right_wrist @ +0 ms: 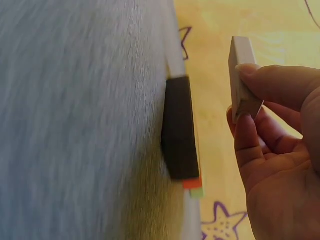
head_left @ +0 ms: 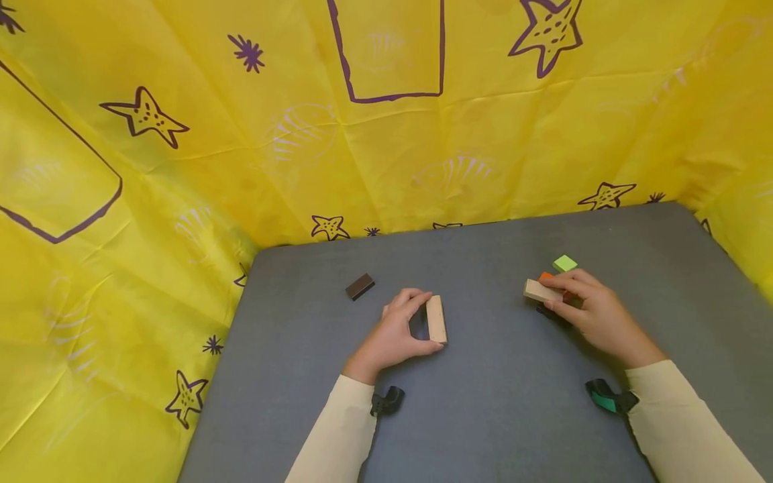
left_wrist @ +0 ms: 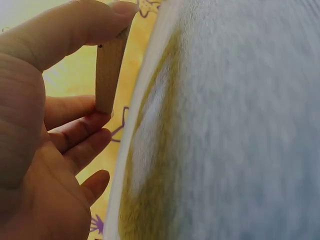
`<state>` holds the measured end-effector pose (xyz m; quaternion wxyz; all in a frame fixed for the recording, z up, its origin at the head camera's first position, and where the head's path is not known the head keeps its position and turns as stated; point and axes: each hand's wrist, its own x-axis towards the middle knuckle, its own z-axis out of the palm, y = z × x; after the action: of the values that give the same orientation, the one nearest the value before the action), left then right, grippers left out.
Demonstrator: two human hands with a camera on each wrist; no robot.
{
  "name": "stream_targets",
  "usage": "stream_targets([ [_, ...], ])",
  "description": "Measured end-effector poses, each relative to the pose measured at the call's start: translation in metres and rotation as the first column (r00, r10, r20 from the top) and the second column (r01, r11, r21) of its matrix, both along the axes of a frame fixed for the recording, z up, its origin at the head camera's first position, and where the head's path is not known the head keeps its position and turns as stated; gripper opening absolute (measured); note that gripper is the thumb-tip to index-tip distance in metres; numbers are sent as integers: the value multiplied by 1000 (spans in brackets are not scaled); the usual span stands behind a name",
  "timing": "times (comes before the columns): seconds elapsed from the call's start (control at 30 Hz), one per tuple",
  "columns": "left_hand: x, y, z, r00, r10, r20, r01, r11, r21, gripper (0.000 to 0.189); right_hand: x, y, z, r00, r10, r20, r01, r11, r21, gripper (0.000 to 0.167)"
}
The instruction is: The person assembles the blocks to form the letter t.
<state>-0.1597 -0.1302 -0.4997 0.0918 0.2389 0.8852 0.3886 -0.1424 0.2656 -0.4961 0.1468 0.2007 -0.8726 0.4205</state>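
Note:
My left hand (head_left: 398, 332) pinches a pale wooden block (head_left: 436, 320) by its two ends, thumb at the near end and fingertips at the far end. The left wrist view shows this block (left_wrist: 109, 75) held off the grey surface. Over to the right, my right hand (head_left: 600, 312) grips a second pale wooden block (head_left: 540, 290) between thumb and fingers. In the right wrist view that block (right_wrist: 242, 75) is raised, apart from a dark block (right_wrist: 181, 130) on the surface. An orange block (head_left: 546, 276) is partly hidden behind the right hand's block.
A light green block (head_left: 565, 263) lies just beyond the right hand. A dark brown block (head_left: 360, 286) rests on the grey table (head_left: 483, 409), beyond and left of the left hand. Yellow patterned cloth (head_left: 386, 168) stands behind the table and along its sides.

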Motion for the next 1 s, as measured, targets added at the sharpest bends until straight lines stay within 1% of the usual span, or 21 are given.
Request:
stream_targets([
  [0.1, -1, 5, 0, 1000, 0, 9, 1, 1000, -8, 94, -4, -10, 3, 1000, 29, -3, -29, 1000, 3, 45],
  [0.23, -3, 10, -1, 1000, -12, 16, 12, 1000, -1, 94, -8, -23, 5, 998, 60, 16, -61, 998, 23, 40],
  [0.47, -8, 19, -5, 999, -48, -1, 48, 999, -5, 95, -16, -47, 5, 995, 96, 23, -97, 994, 44, 34],
  [0.63, -10, 28, -9, 998, -55, -7, 55, 998, -31, 95, -24, -60, 1, 988, 130, 89, -134, 990, 43, 34],
  [0.73, -12, 31, -11, 998, -60, -11, 59, 997, -55, 96, -29, -68, -1, 982, 135, 131, -142, 989, 48, 34],
  [1.0, -17, 41, -16, 997, -76, -32, 72, 993, -96, 96, -43, -85, -8, 969, 118, 217, -138, 987, 83, 32],
])
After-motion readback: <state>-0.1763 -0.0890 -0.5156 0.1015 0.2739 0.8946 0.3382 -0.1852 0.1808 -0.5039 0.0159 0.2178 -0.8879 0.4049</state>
